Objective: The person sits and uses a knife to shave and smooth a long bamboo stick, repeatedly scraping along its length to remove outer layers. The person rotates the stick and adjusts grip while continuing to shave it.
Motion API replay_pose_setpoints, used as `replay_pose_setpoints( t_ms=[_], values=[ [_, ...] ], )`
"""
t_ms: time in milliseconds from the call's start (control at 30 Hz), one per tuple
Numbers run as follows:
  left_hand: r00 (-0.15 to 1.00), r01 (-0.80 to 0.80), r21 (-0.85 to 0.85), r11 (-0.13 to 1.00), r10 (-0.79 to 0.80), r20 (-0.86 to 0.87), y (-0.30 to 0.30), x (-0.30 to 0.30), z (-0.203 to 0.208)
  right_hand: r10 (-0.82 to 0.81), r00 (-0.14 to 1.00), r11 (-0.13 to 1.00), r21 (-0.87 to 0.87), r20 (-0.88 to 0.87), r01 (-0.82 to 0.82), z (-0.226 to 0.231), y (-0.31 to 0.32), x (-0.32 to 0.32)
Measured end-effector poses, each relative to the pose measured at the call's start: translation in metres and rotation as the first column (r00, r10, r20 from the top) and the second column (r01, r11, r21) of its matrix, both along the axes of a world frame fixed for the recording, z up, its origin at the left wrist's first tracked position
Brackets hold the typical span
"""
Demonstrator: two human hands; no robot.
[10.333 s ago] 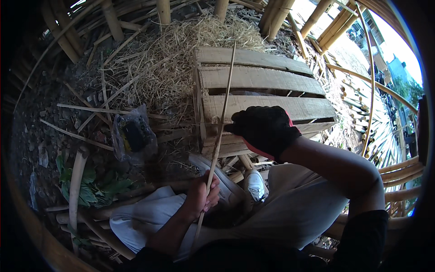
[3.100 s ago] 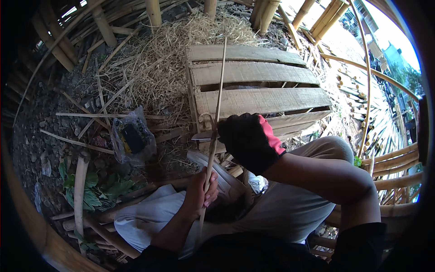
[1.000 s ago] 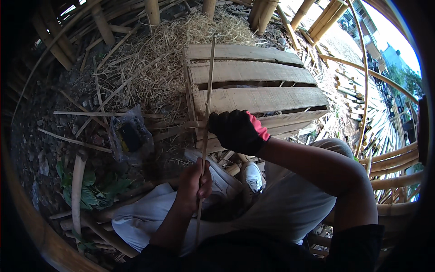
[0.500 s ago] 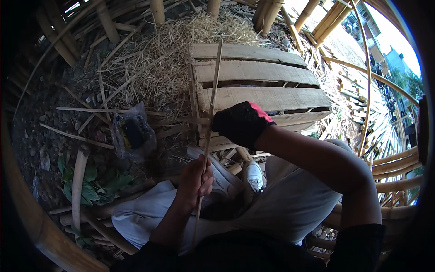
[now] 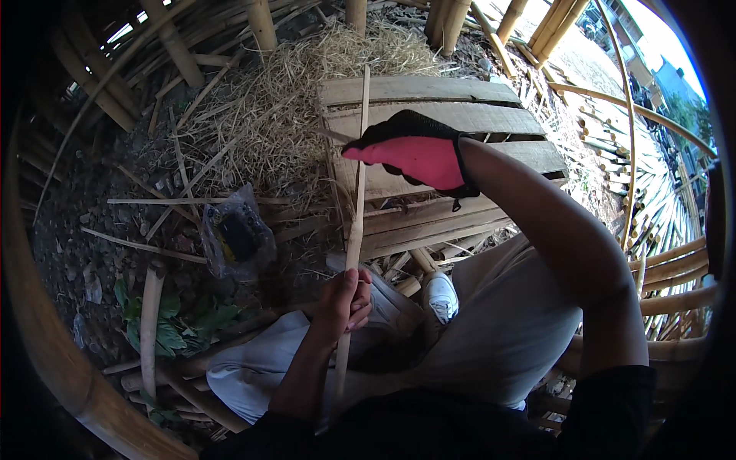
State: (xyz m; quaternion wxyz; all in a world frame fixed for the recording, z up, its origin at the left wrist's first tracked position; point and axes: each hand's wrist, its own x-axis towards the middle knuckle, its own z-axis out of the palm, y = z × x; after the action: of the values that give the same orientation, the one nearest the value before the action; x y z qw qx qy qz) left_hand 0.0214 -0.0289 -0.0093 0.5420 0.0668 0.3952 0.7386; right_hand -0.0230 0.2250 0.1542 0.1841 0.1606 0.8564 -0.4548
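Observation:
My bare left hand [image 5: 345, 307] is closed round a long, narrow bamboo strip [image 5: 358, 207], which stands nearly upright in front of me over my lap. Up near the strip's far part is my right hand [image 5: 414, 153], in a black and pink glove with the pink side showing. It is closed on what looks like a knife [image 5: 334, 135]; only a thin, blurred blade shows left of the strip, and the handle is hidden in the glove. Behind the strip stands a slatted wooden crate [image 5: 429, 119].
Dry bamboo shavings [image 5: 268, 107] heap up left of the crate. A clear plastic bag [image 5: 238, 234] with a dark item lies on the stony ground, near thin strips and green leaves [image 5: 176, 330]. Bamboo poles [image 5: 606, 161] are piled at the right. My shoe [image 5: 441, 297] is below the crate.
My right hand has moved away from me along the strip and turned, so its pink side now shows. My left hand still grips the strip, and the view has shifted slightly.

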Motion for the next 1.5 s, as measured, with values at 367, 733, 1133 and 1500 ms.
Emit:
replay_pose_setpoints(
  t_ms=[367, 733, 1133, 1500],
  values=[
    [0.999, -0.031, 0.052, 0.998, 0.028, 0.046, -0.003, -0.006, 0.001, -0.045, 0.999, 0.771, 0.634, -0.024, 0.050, -0.054, 0.061, -0.017],
    [1.000, -0.017, 0.115, 0.993, 0.017, 0.003, -0.005, -0.009, 0.001, 0.770, 0.566, 0.485, 0.847, -0.295, -0.218, -0.051, 0.011, -0.015],
    [0.778, -0.344, 0.197, 0.918, 0.396, -0.487, -0.003, -0.024, 0.005, 0.813, 0.445, 0.551, 0.742, -0.374, -0.383, -0.046, -0.024, -0.016],
    [0.824, -0.356, 0.156, 0.921, 0.388, -0.413, -0.006, -0.017, 0.012, 0.826, 0.424, 0.540, 0.737, -0.371, -0.407, -0.053, -0.035, -0.004]
  ],
)
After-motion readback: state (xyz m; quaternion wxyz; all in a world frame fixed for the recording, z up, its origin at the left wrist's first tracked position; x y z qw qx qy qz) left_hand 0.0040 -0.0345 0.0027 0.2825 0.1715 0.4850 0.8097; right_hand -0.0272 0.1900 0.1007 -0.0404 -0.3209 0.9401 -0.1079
